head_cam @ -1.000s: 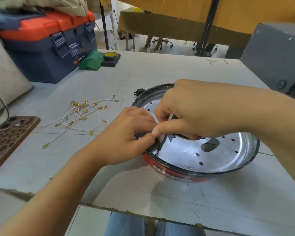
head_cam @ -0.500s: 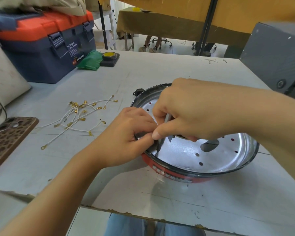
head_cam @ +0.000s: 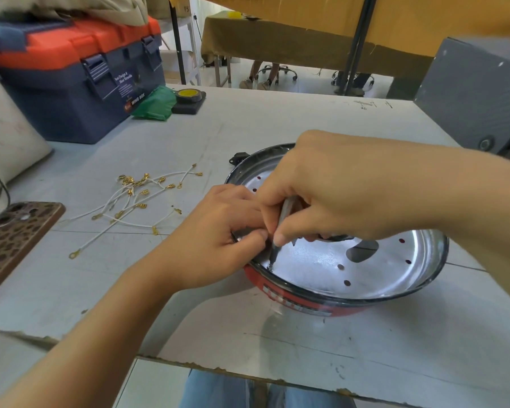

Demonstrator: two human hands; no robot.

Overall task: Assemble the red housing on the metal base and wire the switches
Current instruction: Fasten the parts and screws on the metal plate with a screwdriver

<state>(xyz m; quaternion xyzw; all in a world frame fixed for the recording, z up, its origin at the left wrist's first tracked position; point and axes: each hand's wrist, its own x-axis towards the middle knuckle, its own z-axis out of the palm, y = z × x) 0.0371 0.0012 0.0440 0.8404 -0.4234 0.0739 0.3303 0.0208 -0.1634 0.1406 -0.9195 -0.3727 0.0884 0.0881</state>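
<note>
The left hand, knuckles up, pinches the near-left rim of the base, seated in the red housing on the table. The right hand, reaching across, grips a screwdriver, tip down on the base. Wires lie left.

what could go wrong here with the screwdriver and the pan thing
1. The right hand holds the screwdriver tilted, its tip low at the metal base's edge; it could slip off and scratch the shiny plate.
2. The left hand pinches the rim right beside the tip, so a slip might jab those fingers.
3. The red housing looks steadied only by that pinch; pushing down could rock it.
</note>
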